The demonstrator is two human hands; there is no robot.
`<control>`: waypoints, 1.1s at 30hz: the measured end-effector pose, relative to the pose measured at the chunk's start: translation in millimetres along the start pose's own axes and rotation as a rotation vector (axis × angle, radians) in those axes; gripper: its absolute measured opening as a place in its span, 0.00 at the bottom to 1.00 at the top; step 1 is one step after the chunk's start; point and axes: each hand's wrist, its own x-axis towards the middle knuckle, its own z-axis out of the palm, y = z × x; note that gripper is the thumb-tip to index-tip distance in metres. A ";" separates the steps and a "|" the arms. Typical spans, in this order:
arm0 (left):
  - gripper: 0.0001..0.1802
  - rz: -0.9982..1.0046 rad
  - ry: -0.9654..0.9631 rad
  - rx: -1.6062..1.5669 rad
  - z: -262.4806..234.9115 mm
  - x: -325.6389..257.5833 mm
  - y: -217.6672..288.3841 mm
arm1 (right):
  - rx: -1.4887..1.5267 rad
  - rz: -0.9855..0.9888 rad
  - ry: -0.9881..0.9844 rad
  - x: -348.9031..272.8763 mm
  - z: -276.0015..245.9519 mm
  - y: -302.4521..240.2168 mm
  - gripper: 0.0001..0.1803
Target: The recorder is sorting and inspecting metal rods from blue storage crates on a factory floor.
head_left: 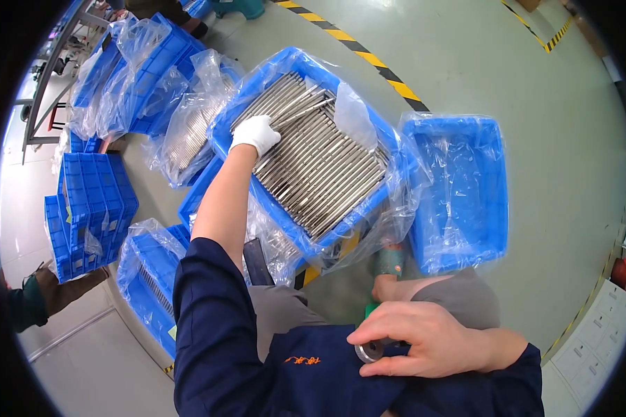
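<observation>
My left hand (256, 135), in a white glove, reaches into a plastic-lined blue crate (389, 132). Its fingers are curled on the ends of slim metal rods (320, 167), which lie packed side by side. A few loose rods (300, 110) slant across the others beside the glove; how many it grips is hidden. Close to my body, my bare right hand (424, 340) pinches a small round metal ring (370, 352) between thumb and fingers. Part of the ring is covered by the fingers.
Right of the rods stands another blue crate (494, 187) lined with clear plastic. More bagged crates of rods (195, 125) and stacked blue crates (97, 201) are at the left. Yellow-black tape (355, 47) marks the floor. Another person's leg and shoe (69, 292) show at far left.
</observation>
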 end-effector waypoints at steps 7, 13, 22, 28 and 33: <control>0.10 0.056 0.308 0.045 -11.1 -39.7 -2.3 | 0.053 -0.015 -0.041 1.9 7.7 -7.5 0.18; 0.04 0.237 0.479 0.088 -48.8 -128.3 -35.1 | 0.616 0.151 -0.095 -1.6 23.9 -11.0 0.15; 0.06 0.651 0.305 0.313 -123.8 -328.7 -21.2 | 0.095 0.060 0.183 45.2 56.2 -26.6 0.14; 0.05 0.862 0.203 0.400 -126.4 -411.5 16.5 | 0.440 0.431 -0.639 37.2 147.1 -9.6 0.19; 0.06 0.848 0.452 0.231 -96.2 -442.7 -3.7 | 0.693 0.369 -0.454 14.0 210.9 14.3 0.09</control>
